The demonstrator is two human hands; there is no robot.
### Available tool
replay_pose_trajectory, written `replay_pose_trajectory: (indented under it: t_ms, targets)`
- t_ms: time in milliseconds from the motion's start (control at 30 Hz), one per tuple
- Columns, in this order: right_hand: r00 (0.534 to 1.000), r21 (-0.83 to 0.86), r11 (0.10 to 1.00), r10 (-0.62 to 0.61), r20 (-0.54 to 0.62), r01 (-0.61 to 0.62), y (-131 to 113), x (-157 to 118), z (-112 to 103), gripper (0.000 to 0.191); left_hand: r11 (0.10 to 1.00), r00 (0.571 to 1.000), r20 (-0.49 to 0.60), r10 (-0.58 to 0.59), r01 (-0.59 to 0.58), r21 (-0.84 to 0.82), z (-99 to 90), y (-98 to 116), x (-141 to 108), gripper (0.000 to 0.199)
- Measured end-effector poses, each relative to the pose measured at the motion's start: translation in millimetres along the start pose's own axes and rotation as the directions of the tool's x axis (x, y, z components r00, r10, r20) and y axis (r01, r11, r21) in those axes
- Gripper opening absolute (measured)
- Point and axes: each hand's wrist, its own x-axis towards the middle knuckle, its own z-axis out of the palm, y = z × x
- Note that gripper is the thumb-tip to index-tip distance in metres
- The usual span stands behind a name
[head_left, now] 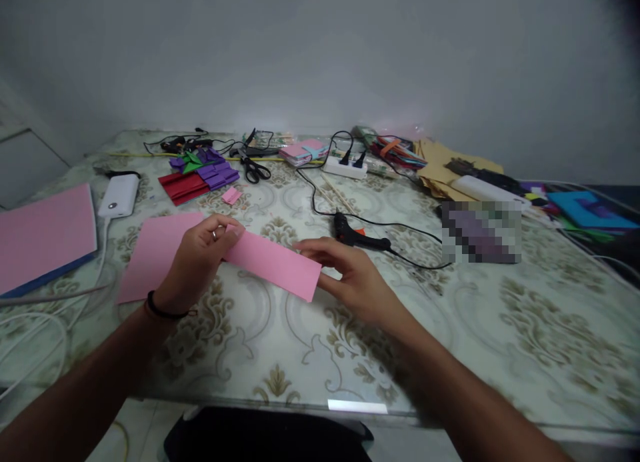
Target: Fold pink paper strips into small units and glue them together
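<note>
A pink paper strip [274,262] is held slanting above the patterned table, its right end lower than its left. My left hand [203,249], with a ring and a dark wristband, pinches the strip's left end between thumb and fingers. At the other end, my right hand [353,272] has its thumb and fingers around the strip's right part, some fingertips hidden behind it. Beneath my left hand lies a larger pink sheet [150,255] on the table. Beyond my right hand rests a black glue gun [360,235] with its cord trailing right.
Black scissors [257,171], folded red paper [183,185] and purple paper [217,174] lie toward the back. A white power strip [345,167] has plugs in it. On the left are a white power bank [120,195] and a pink paper stack [47,239]. Cables cross the table [480,355].
</note>
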Motion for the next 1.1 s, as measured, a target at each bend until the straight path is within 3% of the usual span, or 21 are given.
replay_pose_trajectory:
  t_ms: [200,333,433,533,633,733,900,1000,1100]
  targets:
    - [0.986,-0.032,0.988,-0.153,-0.066,0.151,-8.0,-4.2,3.3,0.013,1.000,0.994,0.107,-0.012,0.011,0.011,4.1,-6.5,-1.9,0.019]
    - [0.982,-0.004,0.988,-0.154,-0.110,0.155,-9.7,-3.9,0.9,0.009,0.999,0.978,0.204,-0.031,0.024,0.037,7.6,-0.4,-5.6,0.018]
    - [0.986,0.012,0.990,-0.138,-0.097,0.140,-9.8,-2.8,-1.1,0.007,0.990,0.963,0.266,0.052,-0.084,0.110,6.1,2.6,-5.6,0.032]
    - [0.990,0.027,0.990,-0.135,-0.048,0.137,-8.4,-2.2,-1.1,0.007,0.948,0.906,0.411,0.102,-0.214,0.237,3.8,5.2,-5.6,0.028]
    - [0.989,0.043,0.988,-0.149,-0.020,0.150,-5.2,-1.8,0.4,0.008,0.952,0.840,0.540,0.044,-0.199,0.233,4.3,7.4,-7.5,0.021]
    - [0.984,0.060,0.983,-0.174,-0.030,0.176,-2.2,-1.2,0.9,0.012,0.973,0.835,0.549,-0.015,-0.116,0.202,6.1,7.4,-9.7,0.019]
    - [0.983,0.036,0.984,-0.173,-0.061,0.175,-0.4,0.2,-0.3,0.020,0.995,0.869,0.494,-0.025,-0.025,0.093,2.5,10.5,-10.2,0.022]
    - [0.978,-0.024,0.982,-0.190,-0.081,0.189,1.8,1.1,-1.0,0.027,0.991,0.902,0.430,0.034,-0.088,0.104,-1.2,14.6,-8.7,0.019]
    - [0.966,-0.114,0.977,-0.197,-0.170,0.179,4.8,2.4,-2.5,0.033,0.957,0.899,0.426,0.101,-0.205,0.206,-1.0,13.5,-7.8,0.016]
